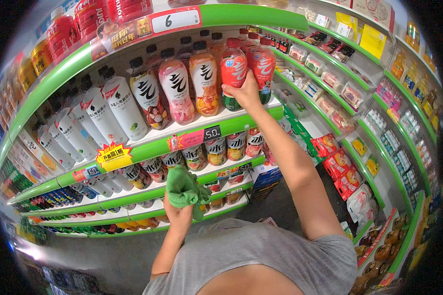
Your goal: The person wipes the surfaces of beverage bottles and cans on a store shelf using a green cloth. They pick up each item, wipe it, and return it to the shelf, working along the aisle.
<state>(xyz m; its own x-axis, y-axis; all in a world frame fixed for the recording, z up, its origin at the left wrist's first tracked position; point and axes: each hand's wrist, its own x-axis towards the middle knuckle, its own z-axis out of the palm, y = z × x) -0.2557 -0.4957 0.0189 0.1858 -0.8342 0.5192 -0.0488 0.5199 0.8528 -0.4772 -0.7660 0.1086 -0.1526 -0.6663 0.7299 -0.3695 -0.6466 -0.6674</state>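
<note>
My right hand [243, 92] is wrapped round a drink bottle [233, 66] with a red and green label and a red cap, at the right end of a shelf. A similar red bottle [264, 64] stands close beside it on the right. To its left are an orange-labelled bottle [203, 81], a pink-labelled bottle [176, 91] and a dark-capped bottle with a brown and white label [149, 93]. Lower down, in front of the shelf edge, my left hand [179, 212] grips a bunched green cloth [184, 189]. My fingers are partly hidden behind the cloth.
White bottles [120, 105] fill the same shelf to the left. A green shelf edge [206, 129] carries price tags and a yellow star-shaped sign [114, 156]. Lower shelves hold more bottles [214, 150]. Red packs [339, 169] and stocked shelves [325, 78] stand on the right.
</note>
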